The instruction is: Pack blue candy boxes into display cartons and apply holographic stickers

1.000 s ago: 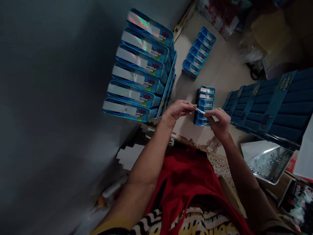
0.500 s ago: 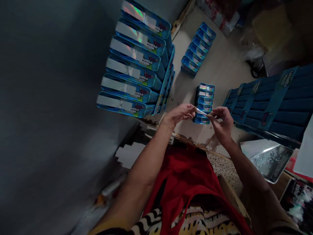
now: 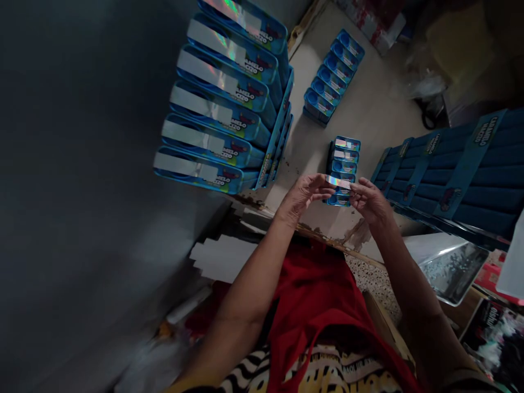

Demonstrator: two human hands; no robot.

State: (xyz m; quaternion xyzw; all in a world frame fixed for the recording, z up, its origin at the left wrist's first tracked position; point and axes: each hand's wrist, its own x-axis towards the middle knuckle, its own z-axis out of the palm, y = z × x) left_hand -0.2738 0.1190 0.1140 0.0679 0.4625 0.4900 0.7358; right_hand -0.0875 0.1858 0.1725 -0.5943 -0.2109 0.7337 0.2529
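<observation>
A short shiny holographic sticker strip is stretched between my two hands. My left hand pinches its left end, and my right hand pinches the right end. Beneath it stands a short row of blue tins in a tray; the far two carry pale shiny strips on their tops. The strip and my fingers partly cover the nearer tins. Whether the strip touches a tin I cannot tell.
At left, a tall stack of blue tins bears silvery strips. Another row of blue tins stands farther back. Stacked blue packs rise at right, near a clear plastic tray. Scissors lie at the back right.
The strip has turned from nearly edge-on to show its shiny face. My right hand has rotated and shifted slightly, with its fingers now along the strip's end.
</observation>
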